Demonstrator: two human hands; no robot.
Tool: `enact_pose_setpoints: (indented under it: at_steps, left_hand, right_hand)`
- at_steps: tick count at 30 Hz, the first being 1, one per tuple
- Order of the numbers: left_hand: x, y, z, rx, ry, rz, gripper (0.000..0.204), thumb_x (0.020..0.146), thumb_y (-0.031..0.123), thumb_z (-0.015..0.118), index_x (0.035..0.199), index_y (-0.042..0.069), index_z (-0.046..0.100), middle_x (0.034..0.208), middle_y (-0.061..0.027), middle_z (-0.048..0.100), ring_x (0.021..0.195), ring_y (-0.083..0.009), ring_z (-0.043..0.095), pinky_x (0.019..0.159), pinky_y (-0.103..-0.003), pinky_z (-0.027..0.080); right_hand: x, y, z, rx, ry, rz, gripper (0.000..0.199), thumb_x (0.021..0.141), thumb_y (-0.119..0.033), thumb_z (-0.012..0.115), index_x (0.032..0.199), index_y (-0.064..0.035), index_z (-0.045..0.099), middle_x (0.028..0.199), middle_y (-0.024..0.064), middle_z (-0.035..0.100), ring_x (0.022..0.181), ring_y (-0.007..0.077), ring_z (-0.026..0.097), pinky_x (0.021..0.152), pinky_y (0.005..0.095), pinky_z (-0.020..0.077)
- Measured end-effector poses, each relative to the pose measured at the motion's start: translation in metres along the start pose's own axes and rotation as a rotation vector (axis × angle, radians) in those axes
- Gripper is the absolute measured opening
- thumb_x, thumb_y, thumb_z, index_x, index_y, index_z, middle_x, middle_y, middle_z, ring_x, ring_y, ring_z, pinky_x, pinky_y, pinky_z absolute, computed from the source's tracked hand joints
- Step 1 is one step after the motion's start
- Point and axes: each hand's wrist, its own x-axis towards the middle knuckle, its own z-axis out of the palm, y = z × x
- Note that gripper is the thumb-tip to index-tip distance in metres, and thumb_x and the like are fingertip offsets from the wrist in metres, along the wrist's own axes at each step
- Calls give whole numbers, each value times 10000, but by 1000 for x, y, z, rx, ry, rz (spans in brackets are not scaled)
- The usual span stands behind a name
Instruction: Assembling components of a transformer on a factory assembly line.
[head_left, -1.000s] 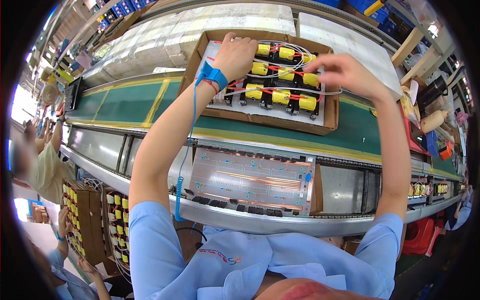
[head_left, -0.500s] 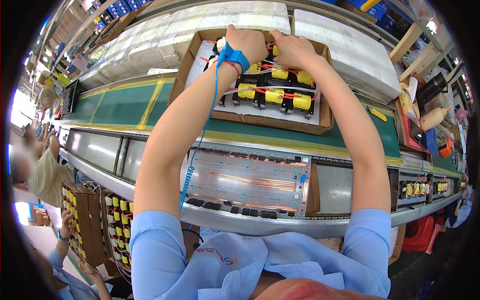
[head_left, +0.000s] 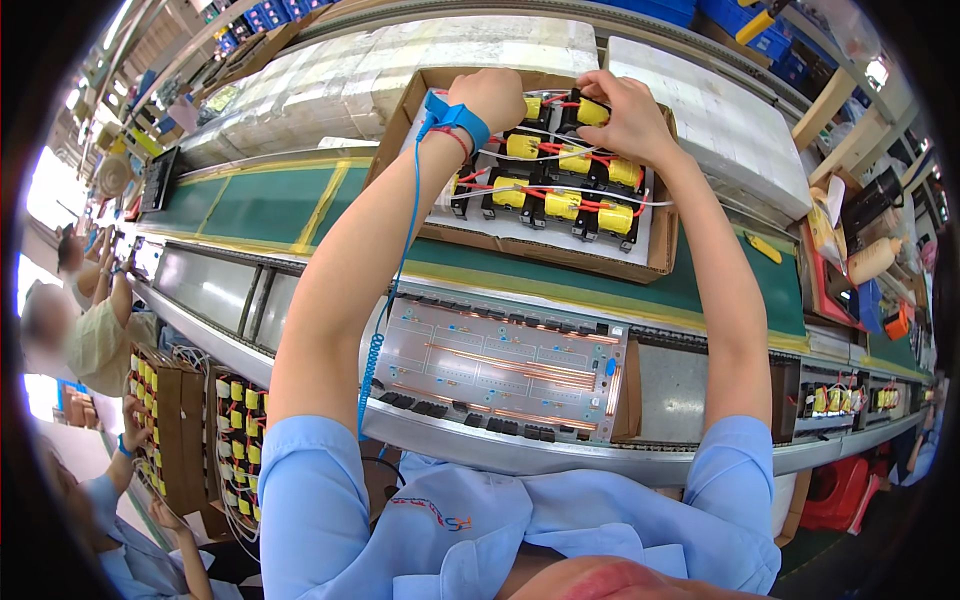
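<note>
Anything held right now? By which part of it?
Right hand: apparently a yellow-wrapped coil in the far row, pinched across its far and near edges. Left hand: can't tell; its grasp is hidden.

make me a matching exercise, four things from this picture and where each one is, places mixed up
Things
1. blue wrist strap
2. circuit board
3. small yellow tool
4. right hand

Places
A. on the green belt, to the right of the cardboard box
B. at a yellow-wrapped part inside the box
C. around the wrist of the left hand
D. between the box and the person's body

Pairs: 1-C, 2-D, 3-A, 4-B
</note>
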Motion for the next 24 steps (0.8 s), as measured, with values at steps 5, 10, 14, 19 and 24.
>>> enact_pose_setpoints:
  at_steps: [5, 10, 14, 19, 24]
  left_hand:
    - [-7, 22, -6, 54, -25, 10, 360, 852, 389, 587, 883, 56, 718, 916, -159, 709, 882, -324, 681, 810, -440, 490]
    - [8, 47, 31, 280, 224, 10, 426, 801, 527, 641, 877, 119, 738, 833, -97, 710, 770, -275, 671, 801, -482, 377]
    - [29, 50, 43, 329, -11, -91, 320, 875, 342, 536, 827, 82, 716, 735, -135, 661, 640, -317, 596, 685, -489, 309]
    - [29, 55, 44, 224, -20, -189, 262, 852, 304, 541, 936, 161, 744, 938, -113, 710, 856, -300, 654, 795, -524, 333]
    - [0, 52, 21, -32, 44, -272, 324, 826, 292, 615, 1089, 128, 708, 1078, -120, 690, 1080, -279, 628, 1002, -524, 351]
  right_hand:
    - [-10, 9, -6, 436, 213, 186, 566, 705, -155, 800, 1203, -55, 550, 1091, 70, 646, 963, 164, 612, 827, 292, 492]
    - [-8, 16, -32, 1267, 497, 401, 414, 828, -211, 724, 1181, -48, 582, 1081, 27, 644, 951, 127, 588, 872, 292, 449]
    - [-26, 44, -70, 1812, 483, 415, 347, 905, -199, 601, 1204, -26, 569, 1219, 111, 619, 1179, 254, 560, 1083, 554, 365]
    - [-81, 48, -120, 1733, 442, 353, 487, 942, -224, 557, 1308, 76, 443, 1306, 250, 512, 1211, 359, 521, 1024, 440, 461]
    - [-158, 31, -122, 1168, 367, 855, 357, 928, -284, 593, 1175, -27, 602, 1048, 52, 654, 932, 159, 629, 791, 325, 537]
